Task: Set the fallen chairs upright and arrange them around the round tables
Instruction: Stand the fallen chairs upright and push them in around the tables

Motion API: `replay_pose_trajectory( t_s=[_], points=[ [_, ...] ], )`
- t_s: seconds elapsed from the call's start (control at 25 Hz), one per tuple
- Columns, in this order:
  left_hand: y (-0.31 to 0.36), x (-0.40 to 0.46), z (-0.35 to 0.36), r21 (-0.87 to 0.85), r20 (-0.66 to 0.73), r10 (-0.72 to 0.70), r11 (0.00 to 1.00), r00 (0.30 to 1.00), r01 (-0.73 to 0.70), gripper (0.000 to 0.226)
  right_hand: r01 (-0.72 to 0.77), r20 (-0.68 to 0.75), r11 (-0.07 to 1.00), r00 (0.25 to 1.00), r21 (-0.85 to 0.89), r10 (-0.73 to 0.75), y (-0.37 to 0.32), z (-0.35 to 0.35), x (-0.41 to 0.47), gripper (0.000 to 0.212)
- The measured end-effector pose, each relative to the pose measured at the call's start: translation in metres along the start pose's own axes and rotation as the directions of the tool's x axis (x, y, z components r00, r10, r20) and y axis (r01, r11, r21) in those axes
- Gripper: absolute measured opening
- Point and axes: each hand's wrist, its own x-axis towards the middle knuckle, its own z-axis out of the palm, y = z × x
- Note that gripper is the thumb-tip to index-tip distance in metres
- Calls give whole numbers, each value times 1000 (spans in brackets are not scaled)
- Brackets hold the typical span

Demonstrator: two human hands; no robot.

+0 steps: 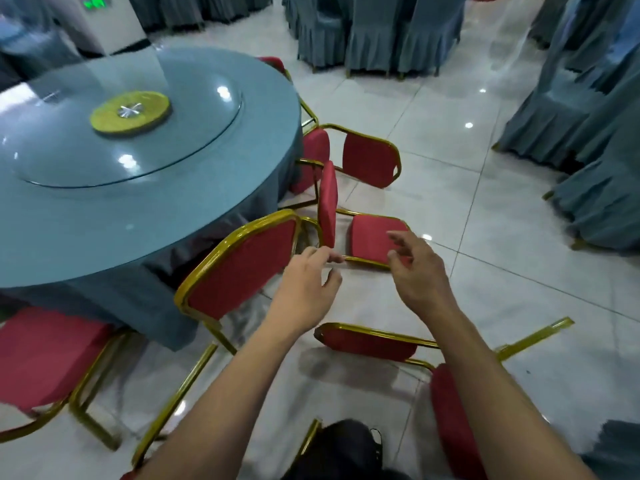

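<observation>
While both my arms reach forward, left hand (pixel 308 289) and right hand (pixel 415 271) hang wide, holding nothing — fallen chair (pixel 363 233) on side on floor (pixel 485 237) just beyond fingertips, beside round counter (pixel 242 161) edge.

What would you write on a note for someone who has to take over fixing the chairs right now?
Left hand: open, holding nothing, reaching forward.
Right hand: open, holding nothing, reaching forward.
Both hover above the fallen chair lying on its side on the floor straight ahead.
Another toppled chair lies near the feet, on the right.
A red chair stands with its back towards the round table; whether it is fully set I cannot tell. More red chairs sit around the table's edge.
Done: none that I can confirm.
Left: lift both fallen chairs, then place them around the table.
</observation>
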Motion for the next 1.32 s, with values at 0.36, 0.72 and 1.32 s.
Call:
replay_pose_trajectory(
  t_s=[0.36, 0.72, 1.32],
  points=[
    [-22, 72, -22, -40, -162, -68, 997, 984, 63, 24, 123, 151, 991, 982, -49, -114, -26, 40, 111, 36],
    [-96, 196, -83, 29, -132, 14, 1000, 991, -10, 20, 80, 151, 997, 985, 11, -81, -80, 131, 230, 33],
    [-118, 325, -85, 40, 37, 170, 984, 985, -172, 20, -76, 25, 997, 997, -26, 76, -79, 150, 323, 34]
  ],
)
